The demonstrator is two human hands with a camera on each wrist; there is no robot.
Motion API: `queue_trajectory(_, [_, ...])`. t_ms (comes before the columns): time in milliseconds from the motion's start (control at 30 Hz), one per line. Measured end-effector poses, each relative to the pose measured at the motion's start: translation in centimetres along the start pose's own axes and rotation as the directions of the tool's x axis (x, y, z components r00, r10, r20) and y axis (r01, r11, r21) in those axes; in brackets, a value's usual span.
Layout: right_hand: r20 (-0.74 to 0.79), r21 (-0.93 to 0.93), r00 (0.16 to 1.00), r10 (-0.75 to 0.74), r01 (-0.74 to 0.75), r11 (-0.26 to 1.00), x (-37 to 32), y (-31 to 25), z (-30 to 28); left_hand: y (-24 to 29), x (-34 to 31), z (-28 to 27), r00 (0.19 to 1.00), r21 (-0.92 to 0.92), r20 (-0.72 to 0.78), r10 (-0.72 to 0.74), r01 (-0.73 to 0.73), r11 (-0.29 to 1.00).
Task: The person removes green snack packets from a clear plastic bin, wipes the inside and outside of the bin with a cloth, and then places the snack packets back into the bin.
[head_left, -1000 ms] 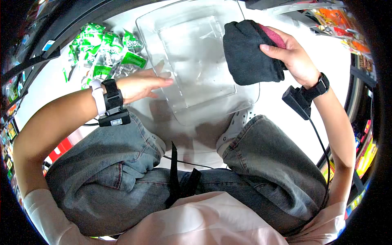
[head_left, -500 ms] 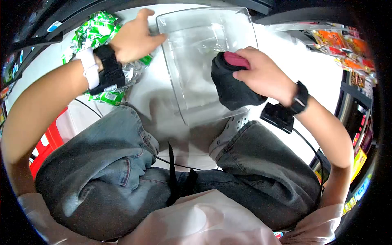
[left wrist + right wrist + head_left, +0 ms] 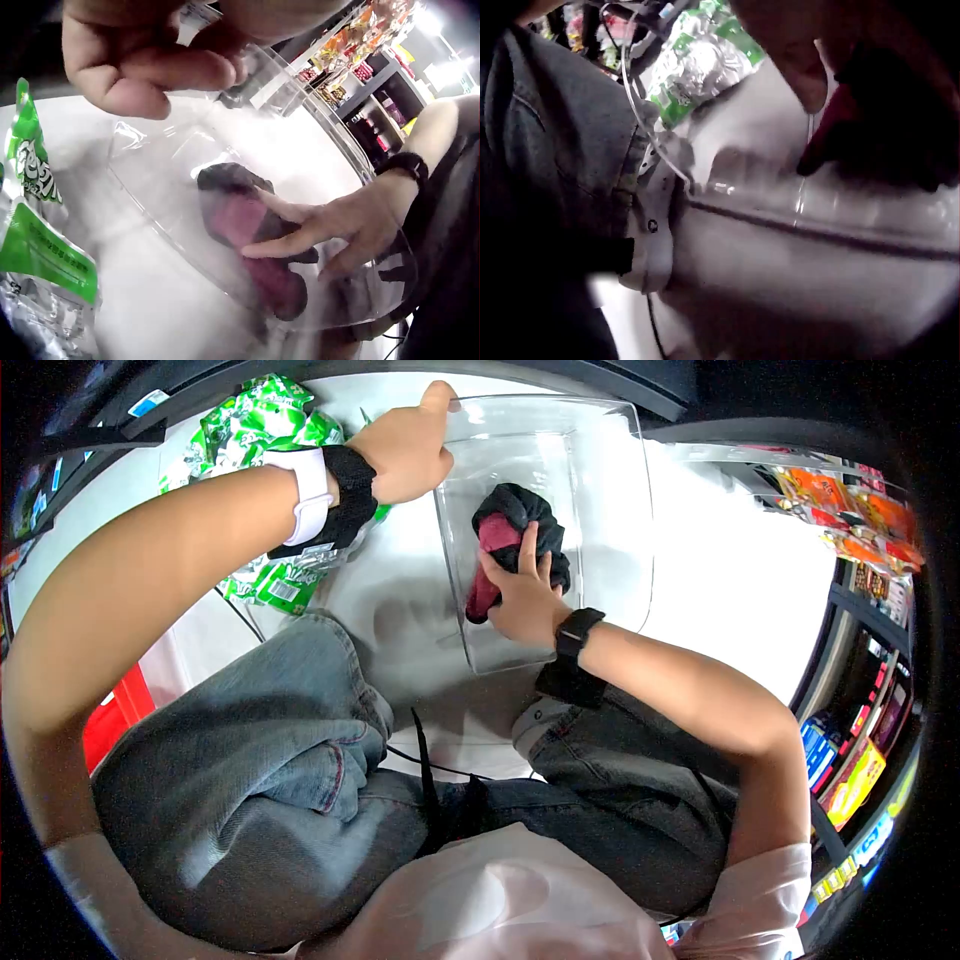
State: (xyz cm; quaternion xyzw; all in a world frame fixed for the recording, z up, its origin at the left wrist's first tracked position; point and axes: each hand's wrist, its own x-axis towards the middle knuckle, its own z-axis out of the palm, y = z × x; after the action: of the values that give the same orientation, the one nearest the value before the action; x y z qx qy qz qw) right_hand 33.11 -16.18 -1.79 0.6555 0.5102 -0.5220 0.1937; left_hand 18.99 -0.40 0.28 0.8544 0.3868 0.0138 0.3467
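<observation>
A clear plastic bin (image 3: 610, 590) lies open-side up in front of the person. Inside it is a crumpled black cloth with dark red parts (image 3: 501, 530), also in the left wrist view (image 3: 238, 217). The right hand (image 3: 526, 600) rests on this cloth with its fingers straight and spread. At the bin's far left corner, the left hand (image 3: 408, 448) holds the rim, its fingers curled in the left wrist view (image 3: 150, 64). The right wrist view is dark, with the cloth (image 3: 870, 112) in shadow beside the fingers.
Green and white snack packets (image 3: 270, 425) lie in a pile left of the bin, partly behind the left forearm. Shelves with packaged goods (image 3: 850, 760) stand at the right. A dark shelf edge (image 3: 600, 385) runs behind. The person's jeans-clad legs (image 3: 260, 730) flank the near side.
The right hand has brought the cloth left and down into the bin, and its fingers have spread from their grip. The left hand has moved up to the bin's far left corner.
</observation>
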Motion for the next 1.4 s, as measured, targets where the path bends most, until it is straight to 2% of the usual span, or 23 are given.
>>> queue_trajectory(100, [-0.140,0.136,0.988,0.070,-0.050,0.989,1.1,0.1,0.1,-0.6,-0.1,0.1,0.998,0.010,-0.010,0.056,-0.056,0.998])
queue_trajectory(167, [-0.242,0.306,0.963,0.119,-0.041,0.951,2.9,0.8,-0.8,-0.5,-0.1,-0.1,0.999,0.009,0.032,0.032,-0.032,0.999])
queue_trajectory(233, [-0.254,0.209,0.966,0.051,0.003,0.978,4.2,1.0,-3.3,-0.3,0.0,-0.4,0.997,0.009,0.070,0.013,-0.013,1.000])
queue_trajectory(300, [-0.385,0.288,0.919,0.086,0.031,0.957,8.1,2.6,-4.9,-0.1,0.1,-0.4,0.995,0.052,0.093,-0.024,0.019,0.998])
queue_trajectory(333, [-0.565,0.398,0.804,0.183,0.071,0.915,10.0,2.6,-4.8,0.0,0.2,-0.4,0.995,0.053,0.094,-0.026,0.021,0.998])
queue_trajectory(367, [-0.367,0.466,0.928,0.068,0.120,0.877,9.2,2.3,-7.2,-0.1,0.1,-0.4,0.997,0.047,0.080,-0.003,-0.001,0.999])
queue_trajectory(433, [-0.257,0.705,0.943,0.212,0.034,0.708,8.4,0.7,-8.6,-0.1,-0.1,-0.4,0.997,0.041,0.069,0.016,-0.019,0.999])
queue_trajectory(467, [-0.349,0.574,0.911,0.219,0.023,0.819,8.9,0.6,-8.3,0.0,0.0,-0.4,0.997,0.041,0.070,0.011,-0.014,0.999])
queue_trajectory(500, [-0.298,0.264,0.953,-0.051,0.133,0.955,8.7,0.9,-8.5,0.0,0.0,-0.4,0.997,0.040,0.072,0.007,-0.010,0.999])
queue_trajectory(567, [-0.331,0.144,0.943,0.030,0.019,0.989,7.8,-1.4,-7.4,0.2,0.1,-0.4,0.997,0.019,0.071,-0.003,0.001,1.000])
queue_trajectory(633, [-0.287,0.160,0.958,-0.005,0.053,0.986,7.5,-2.2,-6.7,0.1,0.0,-0.3,0.997,-0.004,0.078,-0.016,0.016,1.000])
queue_trajectory(700, [-0.262,-0.094,0.951,-0.163,0.143,0.985,8.5,-2.8,-5.6,-0.3,0.0,0.0,0.998,-0.025,0.045,0.038,-0.037,0.999])
queue_trajectory(733, [-0.212,-0.229,0.923,-0.321,0.272,0.935,7.4,-3.5,-5.9,-0.3,-0.1,0.0,0.998,-0.028,0.048,0.036,-0.035,0.999])
queue_trajectory(833, [-0.204,-0.297,0.917,-0.342,0.275,0.914,6.8,-3.3,-5.6,0.1,-0.1,-0.1,0.999,-0.037,0.047,0.011,-0.009,0.999])
queue_trajectory(900, [-0.161,-0.325,0.892,-0.422,0.356,0.876,5.6,-2.1,-5.3,0.4,-0.1,0.0,0.999,-0.021,0.010,-0.039,0.039,0.999])
queue_trajectory(967, [-0.062,-0.467,0.910,-0.410,0.337,0.818,4.5,-1.5,-4.2,0.5,-0.1,0.2,0.999,-0.047,-0.010,-0.044,0.043,0.998])
queue_trajectory(1033, [-0.105,-0.478,0.886,-0.451,0.353,0.805,3.6,-0.4,-1.9,0.8,-0.2,0.5,0.998,-0.077,-0.028,-0.049,0.047,0.996])
queue_trajectory(1100, [-0.079,-0.512,0.866,-0.494,0.390,0.765,2.4,0.6,-0.1,1.6,-0.5,0.9,0.987,-0.155,-0.090,-0.134,0.119,0.981])
queue_trajectory(1167, [0.126,-0.622,0.868,-0.481,0.447,0.643,1.0,0.9,1.1,1.3,-0.3,1.7,0.984,-0.144,-0.151,-0.093,0.071,0.987])
queue_trajectory(1233, [0.405,-0.588,0.741,-0.536,0.660,0.467,-0.8,1.2,2.0,1.5,-0.2,2.0,0.976,-0.079,-0.215,-0.035,0.019,0.997])
queue_trajectory(1267, [0.403,-0.585,0.740,-0.538,0.661,0.470,-1.1,1.1,2.6,1.7,-0.2,1.9,0.977,-0.077,-0.210,-0.033,0.018,0.997])
queue_trajectory(1333, [0.341,-0.647,0.793,-0.504,0.587,0.486,-1.4,0.6,3.6,2.0,-0.3,1.7,0.983,-0.062,-0.147,-0.106,0.098,0.993])
queue_trajectory(1400, [0.313,-0.667,0.822,-0.476,0.547,0.506,-1.8,0.5,3.5,1.6,-0.4,1.7,0.984,-0.018,-0.165,-0.060,0.058,0.998])
